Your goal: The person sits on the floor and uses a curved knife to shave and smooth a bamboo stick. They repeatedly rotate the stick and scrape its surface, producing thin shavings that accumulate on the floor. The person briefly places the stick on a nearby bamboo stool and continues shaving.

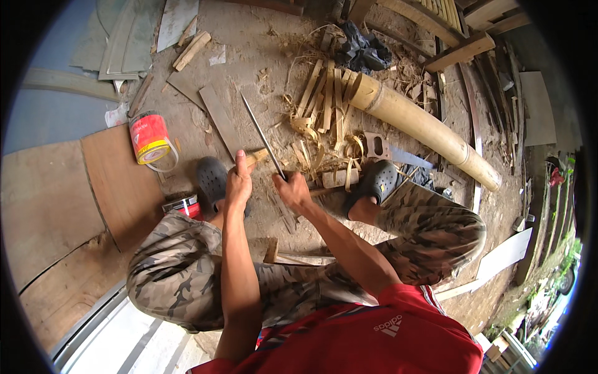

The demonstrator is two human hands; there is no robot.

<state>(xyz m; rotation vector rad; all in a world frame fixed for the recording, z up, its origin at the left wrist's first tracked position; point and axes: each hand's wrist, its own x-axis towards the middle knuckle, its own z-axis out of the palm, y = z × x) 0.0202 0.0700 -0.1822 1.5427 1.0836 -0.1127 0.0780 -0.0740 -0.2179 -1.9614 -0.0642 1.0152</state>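
My right hand (293, 190) is closed around the handle of a long, thin-bladed knife (260, 132), its narrow blade slanting away up and to the left. Between the fingers of my left hand (238, 182) is a short strip of bamboo (255, 157), pale and pointing right toward the blade. Blade and strip cross closely in the picture; I cannot tell if they touch. Just beyond my hands lie several split bamboo strips (328, 103) among curled shavings (305, 128). A handsaw (405, 156) with a wooden handle rests near my right foot.
A thick bamboo pole (430, 134) lies diagonally at the right. A black plastic bag (364, 50) is at its far end. Left of my feet, in dark clogs, are a red paint can (149, 138) and a smaller can (187, 207). Boards (121, 181) cover the left side.
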